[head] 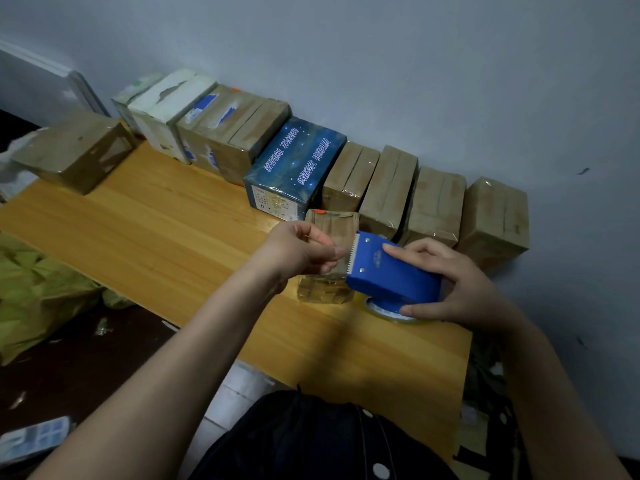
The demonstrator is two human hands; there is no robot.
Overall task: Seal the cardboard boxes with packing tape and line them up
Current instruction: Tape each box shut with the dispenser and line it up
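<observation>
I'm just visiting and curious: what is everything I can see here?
Boxes in row: about eight, mostly brown, along the wall.
Dark blue box: one, mid-row.
Lone box: one, brown, table's left end.
Small box: one, brown, beneath the hands.
Tape dispenser: one, blue, in right hand.
Table: one, yellow wood.
Bags: some, yellow-green, floor at left.
Left hand: pinches clear tape.
Right hand: grips the dispenser.

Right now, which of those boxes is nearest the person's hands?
The small brown box standing alone in front of the row, just behind the left hand pinching tape and the blue dispenser in the right hand. The others sit farther back.
</observation>
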